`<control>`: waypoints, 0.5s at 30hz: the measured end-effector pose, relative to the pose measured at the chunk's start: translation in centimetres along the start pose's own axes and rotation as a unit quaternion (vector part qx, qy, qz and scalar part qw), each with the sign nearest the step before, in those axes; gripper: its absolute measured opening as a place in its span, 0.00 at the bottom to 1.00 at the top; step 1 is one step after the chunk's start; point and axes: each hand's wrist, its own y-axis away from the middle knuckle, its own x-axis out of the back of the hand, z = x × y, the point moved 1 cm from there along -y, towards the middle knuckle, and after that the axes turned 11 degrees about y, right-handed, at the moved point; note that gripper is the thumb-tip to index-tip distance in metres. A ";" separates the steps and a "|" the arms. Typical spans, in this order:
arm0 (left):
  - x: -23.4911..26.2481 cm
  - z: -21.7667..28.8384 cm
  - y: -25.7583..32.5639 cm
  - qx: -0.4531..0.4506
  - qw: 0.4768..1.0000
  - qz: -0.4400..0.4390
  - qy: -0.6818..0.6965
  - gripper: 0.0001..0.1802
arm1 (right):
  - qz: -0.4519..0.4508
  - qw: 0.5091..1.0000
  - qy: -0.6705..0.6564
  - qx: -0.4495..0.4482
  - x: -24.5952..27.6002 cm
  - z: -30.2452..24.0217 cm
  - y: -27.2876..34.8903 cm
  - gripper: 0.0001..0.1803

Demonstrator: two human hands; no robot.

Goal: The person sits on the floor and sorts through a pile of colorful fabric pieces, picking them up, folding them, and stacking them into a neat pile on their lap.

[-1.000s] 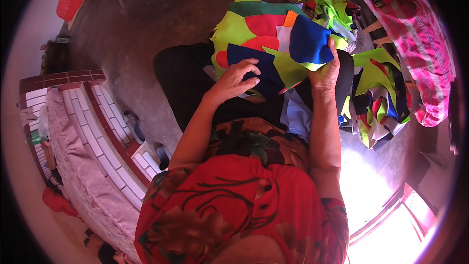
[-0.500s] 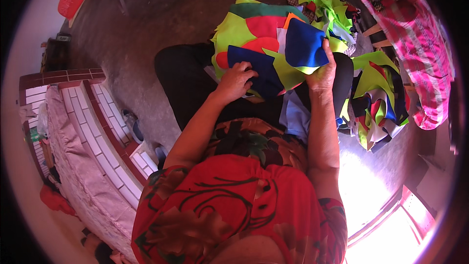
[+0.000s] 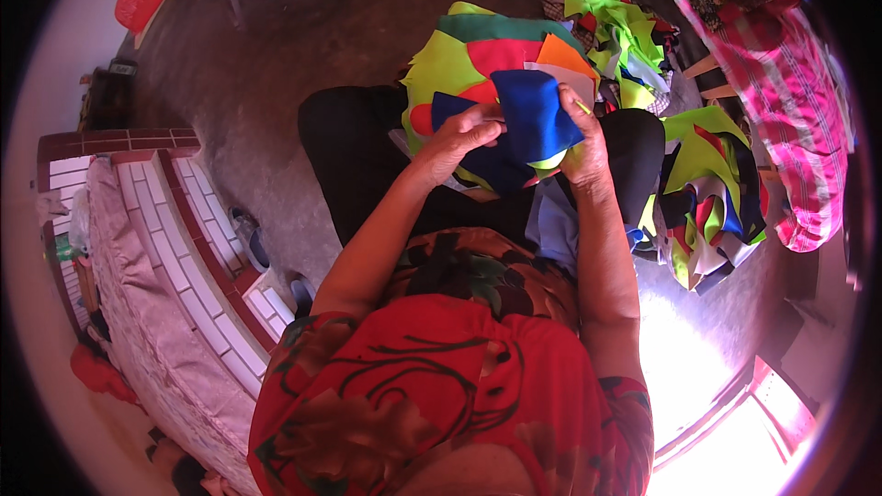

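A royal-blue cloth piece (image 3: 536,115) is held up over my lap, lime-green cloth showing under its lower edge. My right hand (image 3: 586,142) grips its right side, thumb up along the edge. At its left edge my left hand (image 3: 459,138) is closed, thumb and fingers together; the fingertips are partly hidden there. Beneath both hands a round spread of overlapping cloth pieces lies on my lap, with lime-green (image 3: 439,69), dark green (image 3: 505,28), red (image 3: 496,55) and orange (image 3: 565,53) parts. A navy piece (image 3: 493,167) sits below the left hand.
Piles of cloth scraps lie on the floor at the right, one mostly lime green (image 3: 614,32), one mixed (image 3: 707,184). Pink plaid cloth (image 3: 781,110) hangs at the far right. At the left are a tiled ledge (image 3: 184,257) and shoes (image 3: 250,237).
My right hand has moved left and slightly down with the blue piece, uncovering more orange cloth. My left hand has lifted off the navy piece and come to the blue piece's left edge.
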 end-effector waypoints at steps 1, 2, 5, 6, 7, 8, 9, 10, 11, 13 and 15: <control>-0.1 -0.2 -0.1 0.006 1.000 -0.008 0.023 0.33 | 0.002 1.000 0.011 -0.018 0.0 0.4 -0.1 0.12; -0.2 -0.6 -0.3 0.012 0.999 -0.017 0.047 0.36 | -0.008 0.999 0.023 -0.021 -0.2 0.5 -0.1 0.12; -0.2 -1.4 -0.2 0.018 0.994 -0.013 0.107 0.41 | -0.025 0.998 0.051 -0.033 -0.7 0.5 0.0 0.11; -0.2 -1.5 -0.1 0.023 0.992 -0.010 0.125 0.40 | -0.034 0.998 0.046 -0.033 -0.6 0.5 0.0 0.10; -0.1 -1.6 0.0 0.024 0.989 -0.005 0.144 0.37 | -0.044 0.998 0.041 -0.033 -0.4 0.6 0.0 0.10; 0.1 -1.6 0.2 0.026 0.986 0.001 0.163 0.34 | -0.052 0.997 0.035 -0.033 -0.2 0.7 -0.1 0.09; 0.3 -1.6 0.4 0.028 0.983 0.006 0.183 0.31 | -0.038 0.998 0.032 -0.032 -0.1 0.9 -0.2 0.09; 0.4 -1.6 0.4 0.024 0.983 0.027 0.179 0.30 | -0.024 0.999 0.029 -0.032 0.0 1.1 -0.4 0.09; 0.6 -1.4 0.5 0.021 0.983 0.049 0.176 0.29 | -0.010 0.999 0.024 -0.031 0.0 1.3 -0.5 0.08; 1.0 -0.9 0.7 0.009 0.980 0.069 0.185 0.27 | 0.026 0.998 0.019 -0.046 -0.3 1.4 -0.6 0.09; 1.5 0.1 0.6 -0.005 0.975 0.065 0.211 0.26 | 0.034 0.998 0.017 -0.045 0.1 1.6 -0.8 0.10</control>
